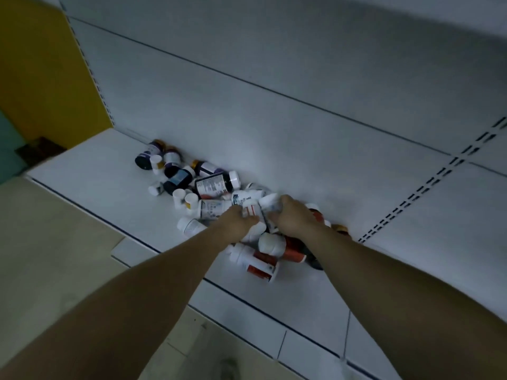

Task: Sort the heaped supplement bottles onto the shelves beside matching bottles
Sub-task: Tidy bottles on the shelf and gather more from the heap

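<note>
A heap of supplement bottles (216, 185) lies on the low white shelf (90, 174), against its back panel. The heap mixes dark bottles with purple labels, dark bottles with white caps, and white bottles with red labels (258, 263). Both arms reach into the middle of the heap. My left hand (237, 223) grips a white bottle with a red label (251, 209). My right hand (295, 219) curls round a white bottle (270, 202) right beside it. Both hands hide the bottles beneath them.
A white back panel (247, 119) with slotted uprights (428, 185) rises behind the shelf. A yellow wall (41, 78) stands at the left. Beige floor tiles (55, 256) lie in front of the shelf's edge. A dark object (38, 150) sits at the far left.
</note>
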Motion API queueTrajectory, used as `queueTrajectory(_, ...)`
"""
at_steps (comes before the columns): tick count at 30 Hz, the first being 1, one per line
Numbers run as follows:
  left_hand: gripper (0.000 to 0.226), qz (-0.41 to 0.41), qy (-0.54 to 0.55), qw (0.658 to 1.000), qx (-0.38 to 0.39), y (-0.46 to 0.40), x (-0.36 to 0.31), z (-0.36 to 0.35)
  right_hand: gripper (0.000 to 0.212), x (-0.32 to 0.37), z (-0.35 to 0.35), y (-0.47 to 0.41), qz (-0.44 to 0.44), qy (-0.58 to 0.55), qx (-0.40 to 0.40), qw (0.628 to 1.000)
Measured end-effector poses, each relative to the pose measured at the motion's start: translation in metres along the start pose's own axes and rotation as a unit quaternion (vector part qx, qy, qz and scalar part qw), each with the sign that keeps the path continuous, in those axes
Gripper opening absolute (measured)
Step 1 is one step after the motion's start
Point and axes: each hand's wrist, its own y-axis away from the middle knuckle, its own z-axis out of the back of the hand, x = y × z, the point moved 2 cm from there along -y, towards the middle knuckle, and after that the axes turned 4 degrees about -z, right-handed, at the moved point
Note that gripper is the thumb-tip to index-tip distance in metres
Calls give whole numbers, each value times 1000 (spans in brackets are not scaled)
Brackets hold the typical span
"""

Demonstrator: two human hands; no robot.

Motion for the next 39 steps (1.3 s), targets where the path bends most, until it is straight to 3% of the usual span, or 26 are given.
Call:
queueTrajectory(3, 39, 7, -5, 1000, -16, -23, 9, -6, 50, -3, -9, -11, 4, 8, -17, 1000)
queueTrajectory(6, 19, 2, 39, 999, -28, -23, 4, -4, 50, 1, -3, -8, 16, -32, -61, 998)
queueTrajectory(9, 14, 35, 226, 973, -25, 1, -2, 9, 44, 10, 15, 17, -10, -173, -103, 979)
queueTrajectory(13, 39, 39, 450, 891, 52, 63, -11, 42, 25, 29, 28, 76, -54, -450, -61, 889)
queueTrajectory(17, 38, -12, 529, 839, 127, 143, -29, 76, 28, 62, 29, 146, -53, -677, 1, 734)
queueTrajectory(18, 33, -26, 536, 831, 144, 164, -33, 82, 27, 71, 29, 166, -50, -702, 12, 710)
queueTrajectory(19, 29, -41, 537, 828, 156, 185, -38, 89, 26, 80, 27, 186, -40, -710, 19, 703)
queueTrajectory(23, 37, -81, 514, 838, 161, 256, -48, 113, 29, 109, 20, 259, 46, -676, -19, 735)
queueTrajectory(29, 41, -92, 530, 826, 168, 332, -67, 140, 39, 135, 33, 356, 62, -757, -5, 651)
queueTrajectory(32, 42, -120, 517, 830, 174, 361, -76, 142, 58, 139, 39, 390, 91, -760, -17, 643)
queueTrajectory(35, 50, -138, 512, 829, 176, 388, -88, 139, 50, 138, 52, 420, 116, -754, -47, 645)
queueTrajectory(39, 23, -187, 479, 834, 199, 420, -116, 120, 50, 117, 76, 460, 131, -787, -65, 600)
